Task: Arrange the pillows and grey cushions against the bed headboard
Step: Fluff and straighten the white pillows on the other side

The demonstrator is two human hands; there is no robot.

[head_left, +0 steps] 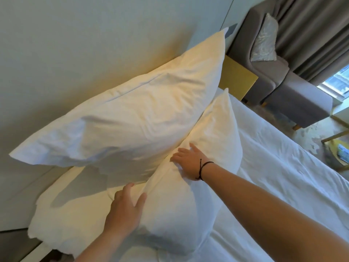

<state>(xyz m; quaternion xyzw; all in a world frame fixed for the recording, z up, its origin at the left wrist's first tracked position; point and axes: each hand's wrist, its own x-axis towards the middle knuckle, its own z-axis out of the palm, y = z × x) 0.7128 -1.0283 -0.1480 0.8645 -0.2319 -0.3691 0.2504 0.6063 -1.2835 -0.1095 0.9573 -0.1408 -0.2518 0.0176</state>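
Head view: both hands, left point(124, 210) and right point(190, 163), press spread flat on the front white pillow point(188, 195), which seemingly leans against the larger back pillow point(132, 118).

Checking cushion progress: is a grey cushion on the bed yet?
No, only white pillows lie there; a grey cushion sits on the armchair.

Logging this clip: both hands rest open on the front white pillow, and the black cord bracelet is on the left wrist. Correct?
Not quite. In the head view the black cord bracelet is on the right hand wrist, not the left hand. Both do rest open on the front white pillow.
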